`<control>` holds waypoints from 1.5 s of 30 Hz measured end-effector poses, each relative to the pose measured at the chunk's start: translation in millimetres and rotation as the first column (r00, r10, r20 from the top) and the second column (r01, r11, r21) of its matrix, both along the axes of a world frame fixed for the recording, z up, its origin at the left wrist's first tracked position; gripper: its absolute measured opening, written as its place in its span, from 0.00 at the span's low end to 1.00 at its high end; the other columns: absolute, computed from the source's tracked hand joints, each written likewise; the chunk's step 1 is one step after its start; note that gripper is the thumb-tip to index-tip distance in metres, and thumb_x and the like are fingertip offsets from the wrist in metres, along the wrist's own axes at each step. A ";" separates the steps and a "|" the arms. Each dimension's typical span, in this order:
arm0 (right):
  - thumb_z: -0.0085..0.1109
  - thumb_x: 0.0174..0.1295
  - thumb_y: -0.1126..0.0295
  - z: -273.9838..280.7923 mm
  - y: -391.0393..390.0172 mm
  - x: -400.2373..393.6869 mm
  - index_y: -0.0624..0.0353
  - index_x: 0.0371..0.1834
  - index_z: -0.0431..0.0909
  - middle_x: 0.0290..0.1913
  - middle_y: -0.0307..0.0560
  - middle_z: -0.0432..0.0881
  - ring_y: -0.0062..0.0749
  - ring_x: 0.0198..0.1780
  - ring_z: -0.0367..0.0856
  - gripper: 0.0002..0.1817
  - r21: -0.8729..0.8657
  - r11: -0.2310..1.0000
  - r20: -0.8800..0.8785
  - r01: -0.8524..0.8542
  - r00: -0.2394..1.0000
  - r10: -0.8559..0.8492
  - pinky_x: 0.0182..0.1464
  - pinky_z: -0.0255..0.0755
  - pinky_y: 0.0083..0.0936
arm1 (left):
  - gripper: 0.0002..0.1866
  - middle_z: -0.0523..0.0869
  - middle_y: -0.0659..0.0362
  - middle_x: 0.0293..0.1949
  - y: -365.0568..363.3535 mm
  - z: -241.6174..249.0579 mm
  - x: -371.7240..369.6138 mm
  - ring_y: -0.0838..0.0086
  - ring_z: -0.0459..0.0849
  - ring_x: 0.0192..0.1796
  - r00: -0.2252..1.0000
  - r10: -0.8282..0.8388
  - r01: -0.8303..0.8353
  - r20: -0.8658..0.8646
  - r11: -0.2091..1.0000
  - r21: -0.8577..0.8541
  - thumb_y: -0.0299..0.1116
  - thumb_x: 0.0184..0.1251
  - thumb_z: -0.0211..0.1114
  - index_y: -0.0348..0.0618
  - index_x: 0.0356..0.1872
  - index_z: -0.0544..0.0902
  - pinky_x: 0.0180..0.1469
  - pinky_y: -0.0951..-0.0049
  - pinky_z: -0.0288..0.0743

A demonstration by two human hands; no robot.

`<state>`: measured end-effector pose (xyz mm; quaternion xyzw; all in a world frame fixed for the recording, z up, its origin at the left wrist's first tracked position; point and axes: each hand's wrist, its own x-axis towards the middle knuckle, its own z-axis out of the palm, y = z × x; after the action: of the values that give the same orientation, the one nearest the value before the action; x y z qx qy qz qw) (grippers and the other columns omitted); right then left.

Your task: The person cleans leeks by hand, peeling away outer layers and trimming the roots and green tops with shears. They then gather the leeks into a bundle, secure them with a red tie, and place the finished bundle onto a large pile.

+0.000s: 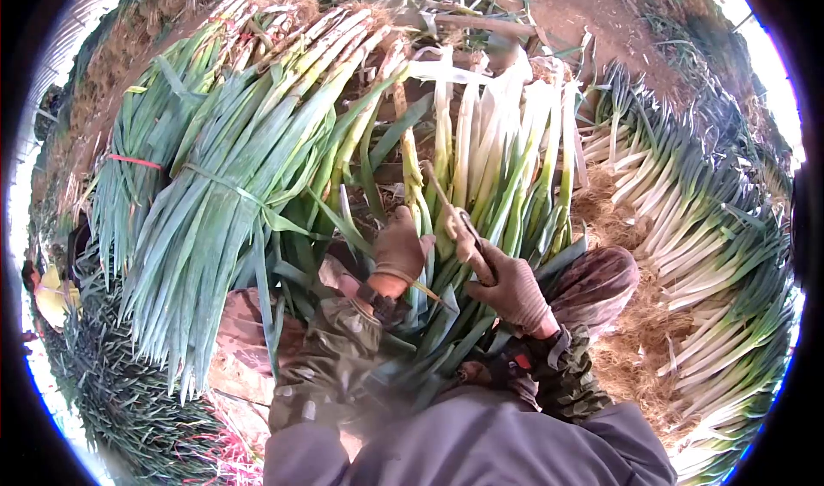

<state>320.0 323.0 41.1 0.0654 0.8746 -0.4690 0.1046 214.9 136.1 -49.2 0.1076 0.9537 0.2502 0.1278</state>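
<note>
My left hand (401,244), in a brownish work glove, is closed around the lower part of a long green onion (407,155). The stalk points away from me, with its yellowish, earthy outer layers showing. In my gloved right hand (513,290) is a knife-like tool (466,239) with a pale wrapped part and a thin brownish end, which slants up toward the stalk. Just beyond the tool lies a pile of peeled white-and-green onions (493,134). Green leaves spread across my lap below both hands.
Tied bundles of unpeeled onions (219,185) lie to the left, one with a red band (135,160). A long row of onions (687,220) curves along the right, with dry roots (631,349) heaped beside it. Pink strings (239,443) lie at lower left. Bare soil (592,14) shows beyond.
</note>
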 end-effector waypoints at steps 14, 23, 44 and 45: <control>0.68 0.57 0.64 -1.0 -39.3 40.5 0.53 0.65 0.69 0.33 0.64 0.82 0.65 0.36 0.82 0.32 0.239 0.969 0.061 -0.067 0.997 0.054 0.35 0.77 0.51 | 0.37 0.86 0.35 0.45 -29.4 -26.9 -15.8 0.43 0.86 0.51 0.948 0.103 -0.192 0.300 0.940 0.283 0.51 0.48 0.78 0.34 0.53 0.78 0.56 0.54 0.78; 0.63 0.62 0.62 -9.1 -44.5 40.7 0.57 0.61 0.68 0.27 0.63 0.81 0.65 0.31 0.82 0.25 0.343 0.937 0.002 -0.075 0.997 0.079 0.31 0.75 0.53 | 0.36 0.88 0.38 0.43 -24.7 -6.8 -12.4 0.44 0.87 0.48 0.961 0.139 -0.183 0.241 0.969 0.168 0.51 0.48 0.78 0.35 0.52 0.77 0.54 0.53 0.79; 0.65 0.57 0.58 -42.9 -46.9 -111.8 0.59 0.51 0.71 0.33 0.67 0.84 0.67 0.41 0.83 0.24 0.473 0.880 0.030 -0.054 0.999 0.045 0.46 0.76 0.55 | 0.32 0.88 0.39 0.37 -35.6 -6.0 -13.3 0.41 0.87 0.44 0.985 0.096 -0.123 0.142 0.973 0.196 0.51 0.52 0.76 0.38 0.48 0.76 0.48 0.48 0.80; 0.65 0.58 0.58 -47.3 -46.3 -119.8 0.59 0.51 0.71 0.33 0.67 0.84 0.67 0.41 0.83 0.23 0.478 0.877 0.024 -0.050 0.999 0.044 0.46 0.76 0.55 | 0.31 0.88 0.39 0.37 -35.3 -1.3 -13.1 0.42 0.87 0.44 0.983 0.095 -0.127 0.157 0.970 0.208 0.51 0.52 0.76 0.38 0.48 0.76 0.48 0.49 0.80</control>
<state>200.2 276.7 -6.2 0.0711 0.9639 -0.2354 0.1020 201.8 100.8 -50.5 0.0488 0.9132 0.3669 0.1705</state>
